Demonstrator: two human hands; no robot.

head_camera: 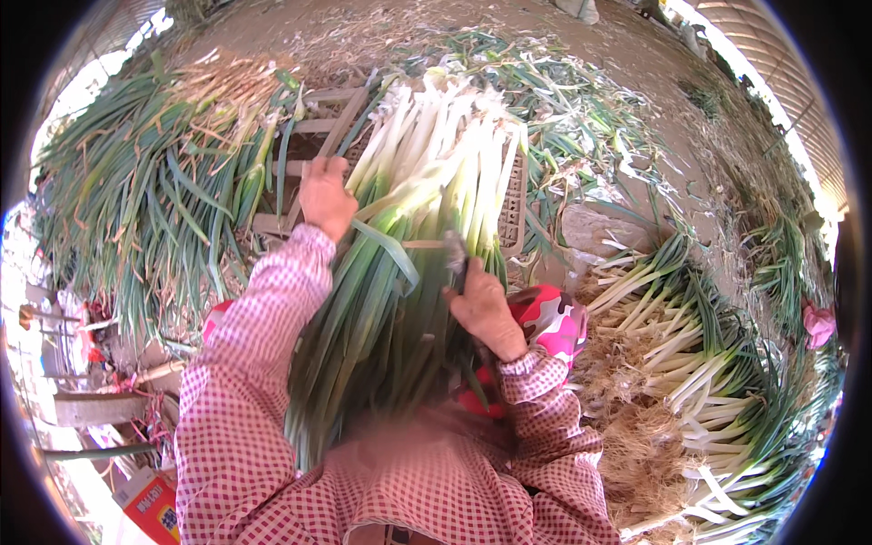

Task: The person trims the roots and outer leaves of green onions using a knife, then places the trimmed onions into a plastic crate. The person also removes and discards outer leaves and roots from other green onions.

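A large bunch of long green onions lies before me, white ends away from me and green leaves toward my lap. My right hand grips a blurred hand tool with a dark handle over the leaves; its exact kind is unclear. A thin tan band crosses the bunch just left of the tool. At the bunch's left edge is my left hand, its fingers curled; whether it grips anything is hidden. Under the bunch, a brown plastic crate shows on the right.
Wooden slats stand left of the bunch, beside a big heap of untrimmed green onions. More onions lie to my right, their roots toward me. Leaf scraps litter the dirt floor. A red package bearing writing sits lower left.
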